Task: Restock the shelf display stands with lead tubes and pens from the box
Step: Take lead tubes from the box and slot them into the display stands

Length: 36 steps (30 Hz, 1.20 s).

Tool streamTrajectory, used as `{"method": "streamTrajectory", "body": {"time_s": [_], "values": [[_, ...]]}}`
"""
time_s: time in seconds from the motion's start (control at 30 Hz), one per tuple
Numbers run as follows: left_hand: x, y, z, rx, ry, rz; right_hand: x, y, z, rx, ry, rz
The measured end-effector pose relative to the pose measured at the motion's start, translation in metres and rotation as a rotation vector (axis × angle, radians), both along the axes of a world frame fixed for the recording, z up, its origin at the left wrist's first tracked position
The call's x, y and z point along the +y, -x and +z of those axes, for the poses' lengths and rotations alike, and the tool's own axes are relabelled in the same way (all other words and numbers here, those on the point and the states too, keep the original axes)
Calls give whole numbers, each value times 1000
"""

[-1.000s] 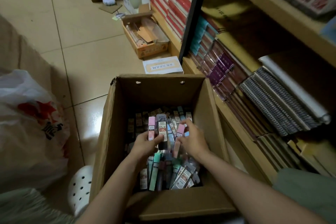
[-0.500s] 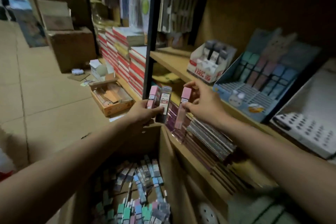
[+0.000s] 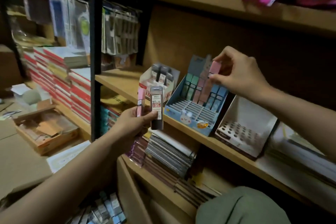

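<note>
Our right hand (image 3: 241, 76) has risen toward two o'clock, pinching a pink tube (image 3: 214, 68) above the blue stand (image 3: 189, 116); our left hand (image 3: 134, 123) grips two tubes (image 3: 156, 107).

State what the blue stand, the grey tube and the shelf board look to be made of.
Blue stand: likely printed card, matte, with folded flat panels and thin slot dividers.
Grey tube: probably clear, tinted plastic, glossy, with a paper label stuck on it.
Shelf board: wood or wood-look laminate, matte tan; which one cannot be told.
</note>
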<state>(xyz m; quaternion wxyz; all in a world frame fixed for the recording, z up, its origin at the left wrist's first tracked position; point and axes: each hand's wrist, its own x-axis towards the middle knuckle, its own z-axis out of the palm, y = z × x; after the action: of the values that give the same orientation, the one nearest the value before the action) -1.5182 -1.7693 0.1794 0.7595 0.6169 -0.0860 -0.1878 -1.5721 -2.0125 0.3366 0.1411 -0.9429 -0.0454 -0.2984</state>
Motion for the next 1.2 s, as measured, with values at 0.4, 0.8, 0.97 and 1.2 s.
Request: {"method": "streamTrajectory", "body": {"time_s": [0.4, 0.8, 0.97, 1.2], "values": [[-5, -7, -11, 0, 17, 47, -26, -68, -52, 26, 92, -139], [-16, -15, -24, 1, 15, 27, -36, -83, -69, 14, -9, -173], [-19, -18, -28, -4, -8, 20, -33, -92, -80, -35, -44, -240], [-19, -20, -32, -11, 1, 17, -27, -95, -88, -46, -54, -258]]}}
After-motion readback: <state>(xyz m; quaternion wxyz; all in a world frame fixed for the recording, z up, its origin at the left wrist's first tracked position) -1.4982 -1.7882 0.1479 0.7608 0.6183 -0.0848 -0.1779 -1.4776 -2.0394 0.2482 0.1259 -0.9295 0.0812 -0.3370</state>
